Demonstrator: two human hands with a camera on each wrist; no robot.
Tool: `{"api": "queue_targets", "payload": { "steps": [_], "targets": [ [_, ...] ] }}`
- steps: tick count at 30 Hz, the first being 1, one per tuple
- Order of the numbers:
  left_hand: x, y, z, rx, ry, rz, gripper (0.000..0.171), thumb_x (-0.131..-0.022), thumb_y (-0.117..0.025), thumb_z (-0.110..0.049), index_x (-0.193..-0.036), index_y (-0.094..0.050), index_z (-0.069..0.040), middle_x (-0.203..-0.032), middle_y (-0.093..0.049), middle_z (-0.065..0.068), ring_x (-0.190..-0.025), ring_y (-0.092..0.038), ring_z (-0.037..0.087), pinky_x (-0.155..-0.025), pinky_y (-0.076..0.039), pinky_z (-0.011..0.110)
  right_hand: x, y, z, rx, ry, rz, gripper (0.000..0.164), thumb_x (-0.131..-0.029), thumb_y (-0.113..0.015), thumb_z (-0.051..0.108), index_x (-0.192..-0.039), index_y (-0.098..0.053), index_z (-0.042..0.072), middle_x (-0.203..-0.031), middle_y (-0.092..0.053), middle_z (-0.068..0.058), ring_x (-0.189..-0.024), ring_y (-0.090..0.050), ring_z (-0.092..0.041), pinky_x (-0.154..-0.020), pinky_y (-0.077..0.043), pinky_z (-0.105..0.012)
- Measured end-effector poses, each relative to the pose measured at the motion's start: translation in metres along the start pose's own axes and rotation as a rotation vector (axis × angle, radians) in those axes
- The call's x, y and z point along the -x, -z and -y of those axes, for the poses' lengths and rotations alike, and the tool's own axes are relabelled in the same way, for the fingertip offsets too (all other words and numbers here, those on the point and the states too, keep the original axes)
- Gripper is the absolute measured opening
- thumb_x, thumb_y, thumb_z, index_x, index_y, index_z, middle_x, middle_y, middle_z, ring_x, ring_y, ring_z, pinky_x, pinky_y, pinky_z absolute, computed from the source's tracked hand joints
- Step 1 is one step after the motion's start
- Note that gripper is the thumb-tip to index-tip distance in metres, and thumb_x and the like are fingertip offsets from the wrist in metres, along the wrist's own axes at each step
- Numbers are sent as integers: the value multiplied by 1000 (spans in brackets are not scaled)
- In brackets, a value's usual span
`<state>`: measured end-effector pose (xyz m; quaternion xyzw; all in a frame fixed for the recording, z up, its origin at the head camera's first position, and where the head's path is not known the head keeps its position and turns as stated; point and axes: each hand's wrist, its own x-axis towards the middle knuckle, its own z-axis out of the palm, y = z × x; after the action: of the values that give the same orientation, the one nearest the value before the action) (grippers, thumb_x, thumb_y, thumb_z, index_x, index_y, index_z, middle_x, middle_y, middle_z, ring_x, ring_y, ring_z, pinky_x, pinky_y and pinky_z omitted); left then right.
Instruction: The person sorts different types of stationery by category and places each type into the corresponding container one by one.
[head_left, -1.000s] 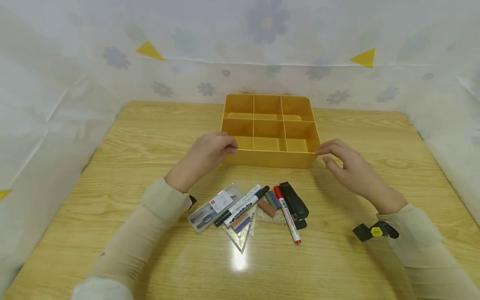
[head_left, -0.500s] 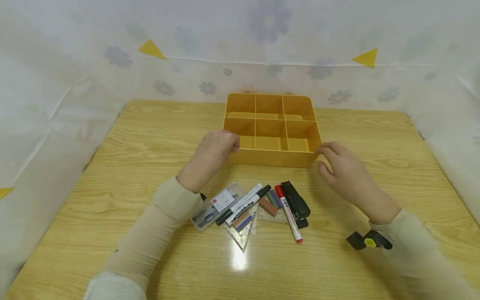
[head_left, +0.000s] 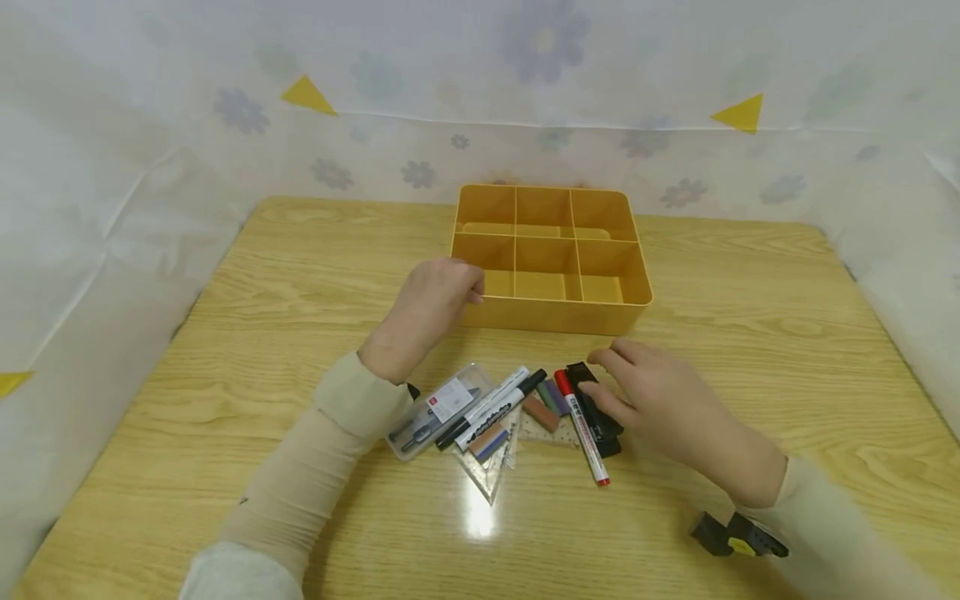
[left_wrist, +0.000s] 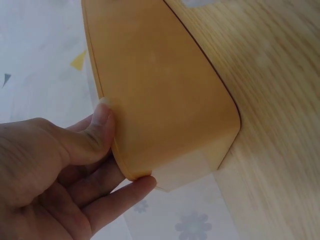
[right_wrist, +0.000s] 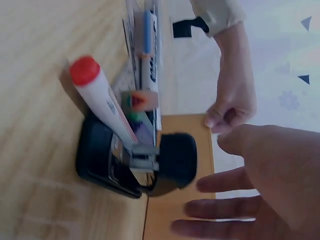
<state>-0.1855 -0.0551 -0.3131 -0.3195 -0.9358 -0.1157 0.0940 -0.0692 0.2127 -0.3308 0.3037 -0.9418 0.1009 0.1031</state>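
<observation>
A yellow organizer box (head_left: 558,316) with several compartments stands at the back of the table. My left hand (head_left: 426,315) grips its front left corner, thumb (left_wrist: 101,121) against the outer wall in the left wrist view. Above the black stapler (right_wrist: 177,160) hovers my right hand (head_left: 667,412), fingers apart and holding nothing. Part of the stapler is hidden behind that hand in the head view. A red-capped marker (head_left: 587,442) leans against the stapler.
Left of the stapler lie a clear compass case (head_left: 431,421), two black-and-white markers (head_left: 498,408), several erasers (head_left: 540,412) and a transparent set square (head_left: 483,479). Behind the wooden table (head_left: 337,258) hangs a flowered white curtain (head_left: 525,92).
My right hand has left the box's right front corner and come down toward the front, over the stapler. My left hand stays at the box's left corner.
</observation>
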Motion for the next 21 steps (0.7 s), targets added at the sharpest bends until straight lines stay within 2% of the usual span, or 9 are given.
{"api": "queue_targets", "payload": {
  "steps": [5,8,11,15,21],
  "targets": [
    [-1,1,0,-2,12,13,5,-83,-67,-16,-84,-68,-11,-83,-68,1,-71,-58,14,-64,-51,29,8,-8,13,24,-104,195,54,-92,-47,50,-119,-52,4,-96,-62,-11,-73,-61,-21,-52,-51,-36],
    [0,1,1,2,18,16,4,-83,-67,-15,-84,-68,-11,-83,-68,2,-71,-58,15,-65,-51,29,9,-13,16,34,-126,232,55,-93,-46,49,-124,-46,4,-98,-64,-13,-75,-62,-24,-48,-50,-35],
    [0,1,1,6,21,15,4,-84,-66,-15,-84,-68,-11,-83,-68,2,-72,-59,15,-65,-51,29,9,-19,17,47,-119,212,49,-91,-51,39,-125,-44,4,-84,-64,-11,-61,-57,-17,-39,-42,-30],
    [1,0,2,14,14,5,5,-84,-66,-15,-83,-68,-10,-83,-68,2,-71,-59,15,-65,-51,28,8,-23,15,56,-135,185,43,-88,-52,30,-123,-43,7,-66,-55,-3,-47,-41,-9,-33,-28,-26],
    [0,0,2,19,0,-3,6,-83,-67,-16,-83,-68,-10,-83,-68,2,-70,-58,14,-64,-51,28,7,-22,9,113,-118,108,40,-84,-53,25,-119,-46,6,-61,-54,-3,-42,-36,-8,-31,-25,-25]
  ]
}}
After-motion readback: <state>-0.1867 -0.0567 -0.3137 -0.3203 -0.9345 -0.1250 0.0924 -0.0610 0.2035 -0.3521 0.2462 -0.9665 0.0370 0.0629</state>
